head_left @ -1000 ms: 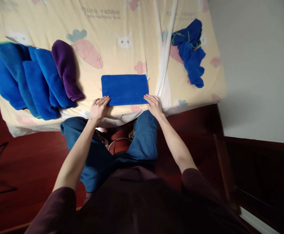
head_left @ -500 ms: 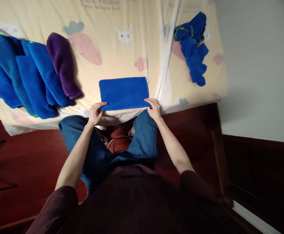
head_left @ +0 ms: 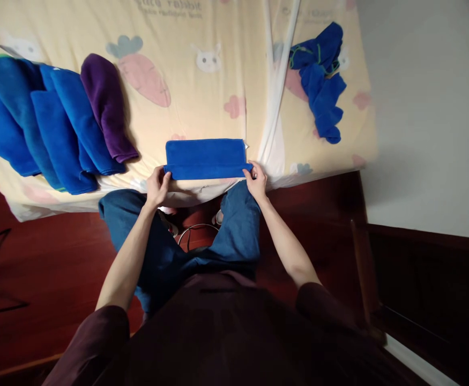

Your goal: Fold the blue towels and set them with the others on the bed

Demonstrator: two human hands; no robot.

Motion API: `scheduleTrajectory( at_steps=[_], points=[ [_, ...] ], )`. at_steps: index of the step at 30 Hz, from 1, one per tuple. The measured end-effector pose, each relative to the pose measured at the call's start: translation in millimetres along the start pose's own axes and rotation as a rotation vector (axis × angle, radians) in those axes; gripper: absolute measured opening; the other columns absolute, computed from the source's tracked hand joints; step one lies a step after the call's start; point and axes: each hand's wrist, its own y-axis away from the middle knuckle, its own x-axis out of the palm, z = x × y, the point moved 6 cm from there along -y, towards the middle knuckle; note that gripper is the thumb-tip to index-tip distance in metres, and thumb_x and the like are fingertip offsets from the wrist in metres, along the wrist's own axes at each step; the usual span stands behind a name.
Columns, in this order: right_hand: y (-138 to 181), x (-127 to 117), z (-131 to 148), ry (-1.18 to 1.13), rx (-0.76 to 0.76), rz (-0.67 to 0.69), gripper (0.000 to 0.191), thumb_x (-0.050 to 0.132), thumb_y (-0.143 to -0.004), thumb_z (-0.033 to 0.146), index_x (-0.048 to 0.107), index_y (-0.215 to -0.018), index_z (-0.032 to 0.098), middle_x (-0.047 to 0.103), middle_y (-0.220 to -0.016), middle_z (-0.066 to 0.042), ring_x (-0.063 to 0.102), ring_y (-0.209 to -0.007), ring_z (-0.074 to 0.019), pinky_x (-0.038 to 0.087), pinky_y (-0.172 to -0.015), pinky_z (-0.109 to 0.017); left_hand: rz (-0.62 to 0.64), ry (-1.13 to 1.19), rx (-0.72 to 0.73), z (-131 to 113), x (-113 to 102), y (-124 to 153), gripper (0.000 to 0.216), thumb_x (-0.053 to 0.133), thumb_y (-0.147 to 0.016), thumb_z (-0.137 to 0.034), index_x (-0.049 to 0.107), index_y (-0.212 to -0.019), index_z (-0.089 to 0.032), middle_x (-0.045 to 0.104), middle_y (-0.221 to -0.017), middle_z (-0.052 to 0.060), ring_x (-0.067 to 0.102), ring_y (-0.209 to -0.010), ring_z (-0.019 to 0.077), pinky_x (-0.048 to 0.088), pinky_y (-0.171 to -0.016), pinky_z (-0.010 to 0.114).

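Blue cloth (head_left: 206,154) lying flat along the near edge of the bed (head_left: 208,120), long side roughly parallel to that edge; a narrow band of it folded over on the near side. Left hand (head_left: 157,185) at the band's left end, thumb and fingers pinching it. Right hand (head_left: 256,179) at the band's right end, likewise pinching. Cloth stretches between the two sets of fingers, its wider, flat part beyond them, toward the far side of the bed. Small white tag (head_left: 246,146) at its right side.

Toward the bed's near left corner: overlapping blue cloths (head_left: 59,134), a purple cloth (head_left: 103,104) at their right. Near the bed's right edge: crumpled blue fabric (head_left: 320,88), green trim showing.
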Motion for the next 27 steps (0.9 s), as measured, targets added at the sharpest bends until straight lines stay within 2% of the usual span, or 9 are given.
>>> scheduleTrajectory(
  at_steps=[6,15,22,27],
  points=[
    [-10.5,8.2,-1.0,-0.108,0.052,0.045,0.051,0.055,-0.102,0.062,0.071,-0.127,0.020,0.062,-0.080,-0.001,0.064,-0.071,-0.0149,0.061,-0.077,-0.030,-0.015,-0.019,-0.059,0.0,0.1,-0.9,0.049,0.056,-0.097,-0.062,0.066,-0.115,-0.018,0.073,-0.092,0.007,0.067,-0.081,0.0215,0.055,-0.080,0.036],
    [-11.8,5.8,2.9,-0.076,0.048,0.028,0.052,0.056,-0.100,0.065,0.072,-0.125,0.022,0.059,-0.078,0.001,0.060,-0.068,-0.0138,0.059,-0.074,-0.028,-0.014,0.014,-0.035,1.9,-2.3,0.4,0.041,0.061,-0.094,-0.058,0.067,-0.108,-0.020,0.072,-0.088,0.006,0.067,-0.077,0.0198,0.056,-0.076,0.034],
    [-11.6,2.3,5.7,-0.065,0.075,-0.007,0.054,0.059,-0.097,0.068,0.072,-0.122,0.022,0.061,-0.078,0.000,0.060,-0.067,-0.0142,0.059,-0.074,-0.030,-0.081,-0.010,-0.025,2.4,-3.0,-1.7,0.046,0.063,-0.092,-0.060,0.068,-0.109,-0.017,0.071,-0.091,0.007,0.066,-0.080,0.0195,0.056,-0.079,0.035],
    [-11.2,3.7,3.1,-0.047,0.074,-0.002,0.055,0.058,-0.098,0.067,0.072,-0.124,0.021,0.064,-0.080,-0.001,0.062,-0.068,-0.0150,0.061,-0.077,-0.032,-0.081,0.010,-0.030,2.5,-1.4,-2.6,0.050,0.064,-0.092,-0.062,0.066,-0.114,-0.017,0.069,-0.089,0.006,0.065,-0.077,0.0192,0.055,-0.075,0.035]
  ],
)
